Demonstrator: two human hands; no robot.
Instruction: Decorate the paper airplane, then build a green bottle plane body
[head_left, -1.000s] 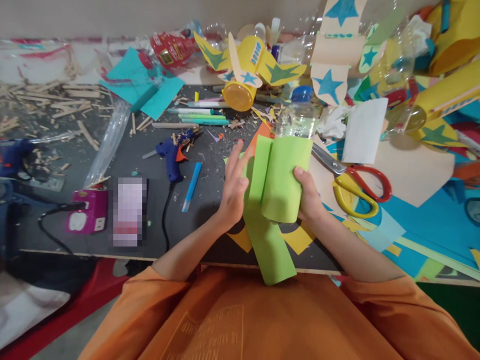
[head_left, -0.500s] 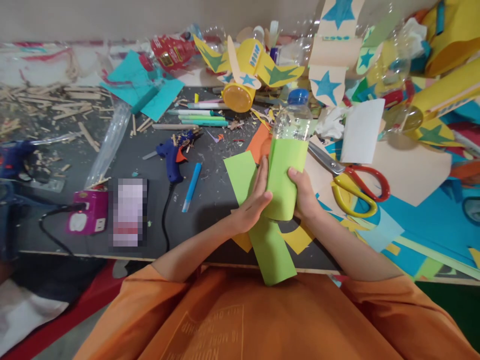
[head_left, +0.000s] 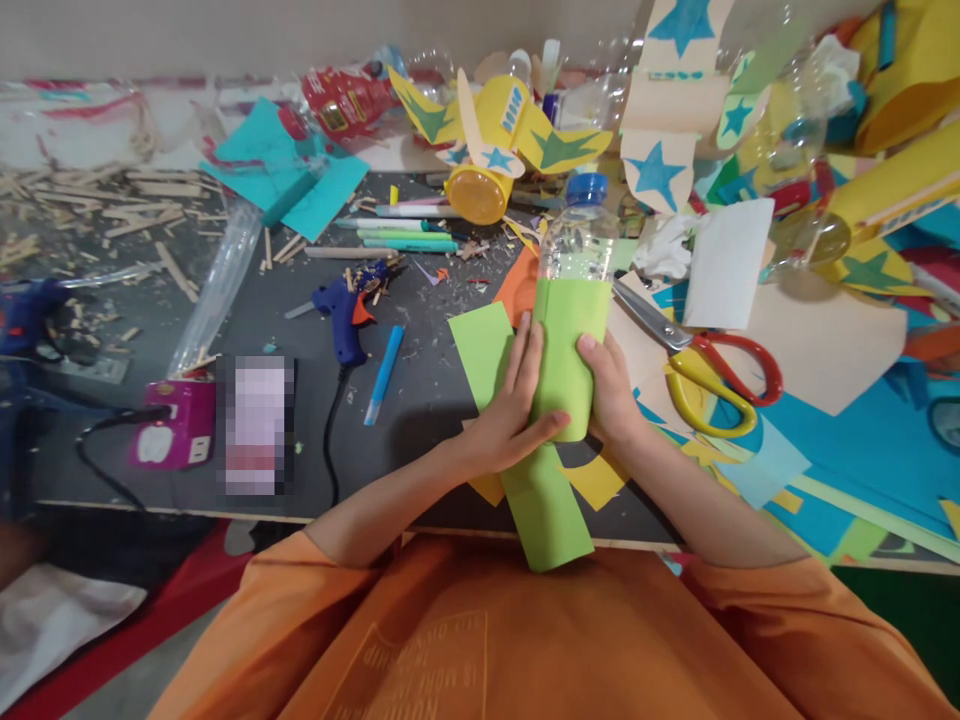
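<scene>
Head view: L hand (head_left: 516, 405) & R hand (head_left: 611, 390) clamp bottle (head_left: 576, 258) in green wrap (head_left: 566, 345) btwn them, over surface (head_left: 416, 400) nr front edge. Step's prob. pressing wrap snug; next move likely calls for even pressure w/o crushing bottle.

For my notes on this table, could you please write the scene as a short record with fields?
Left hand: against the left side of the green wrap
Right hand: holding the wrap's right side
Bottle: clear above the wrap, blue cap on
Green strip: extending past the edge of the table
Right of bottle: red-and-yellow-handled scissors
Left of bottle: glue gun, blue marker-like stick
</scene>
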